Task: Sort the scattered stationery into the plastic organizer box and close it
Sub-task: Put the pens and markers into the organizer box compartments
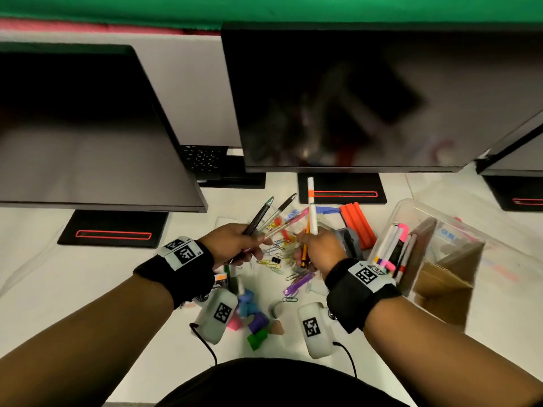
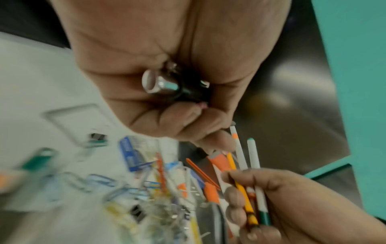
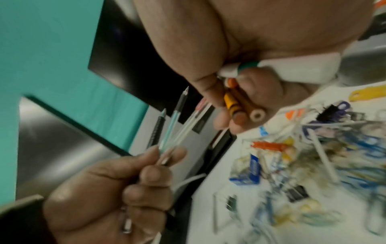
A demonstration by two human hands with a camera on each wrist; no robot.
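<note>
My left hand grips a bundle of several pens, black and clear ones, fanned up and to the right. Their butt ends show in the fist. My right hand holds a white marker with an orange band and a yellow pencil; the right wrist view shows pencil ends and a green-banded marker in that grip. Both hands hover over the scattered paper clips. The clear plastic organizer box stands open at right, with several markers in it.
Three dark monitors on black stands line the back of the white desk. An orange ridged block and a grey stapler lie beside the box. Coloured erasers sit near the front edge. Brown cardboard sits in the box.
</note>
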